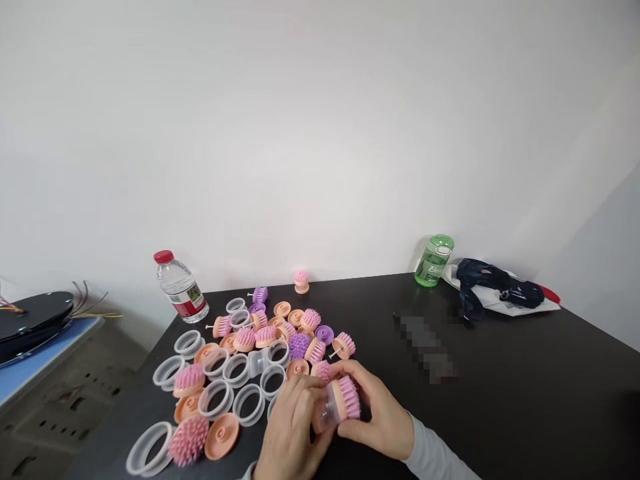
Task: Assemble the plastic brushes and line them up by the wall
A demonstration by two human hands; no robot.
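Note:
Between my two hands is a round scrub brush (350,398) with pink bristles, a peach rim and a clear cylindrical body, tilted on its side. My left hand (295,427) wraps round the clear body end and covers part of it. The fingers of my right hand (383,413) curl round the bristle end. Just left of my hands lie loose clear plastic rings (249,405), peach caps (222,437), pink-bristled brush heads (189,440) and a purple brush head (299,347). Some heads have a thin pin sticking out.
A water bottle with a red cap (183,290) stands at the back left, and a green bottle (434,261) at the back right beside a dark strapped item (500,283) on white wrapping. One pink brush (301,283) stands near the wall. A blurred patch (427,349) covers something at right.

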